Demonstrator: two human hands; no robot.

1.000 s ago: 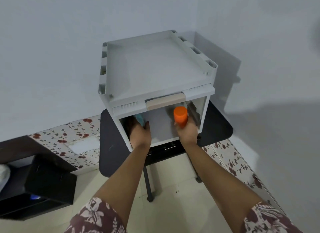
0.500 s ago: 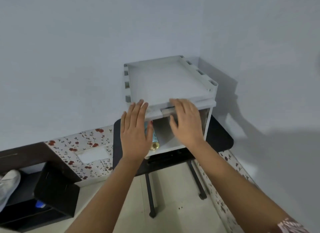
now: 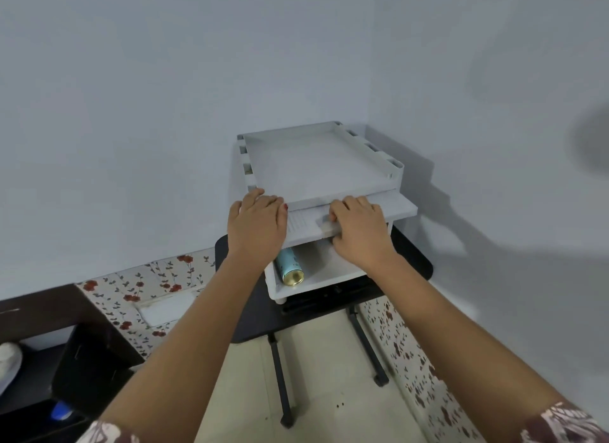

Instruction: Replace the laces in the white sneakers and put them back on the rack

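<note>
— What has been altered in the last second?

— Both hands have been drawn out of the white storage box (image 3: 316, 165), where two cans were being set. The door panel (image 3: 303, 226) has been pulled forward from under the top.

— How is it held?

— The beige handle (image 3: 324, 227) is gripped by the right hand (image 3: 359, 233), fingers curled over it and thumb beneath. The left hand (image 3: 257, 226) is laid palm-down on the panel's left end, nothing being clasped.

— And the cans?

— A teal spray can (image 3: 290, 266) is left lying inside. The orange-capped one can no longer be seen.

— What is meant for the task?

— The box on the black side table (image 3: 413, 261) is probably being closed, so tidying is judged nearly done. No laces are seen. One white sneaker (image 3: 8, 363) is glimpsed at the far left edge, on the dark shelf unit (image 3: 33, 307), well apart from both hands.
</note>
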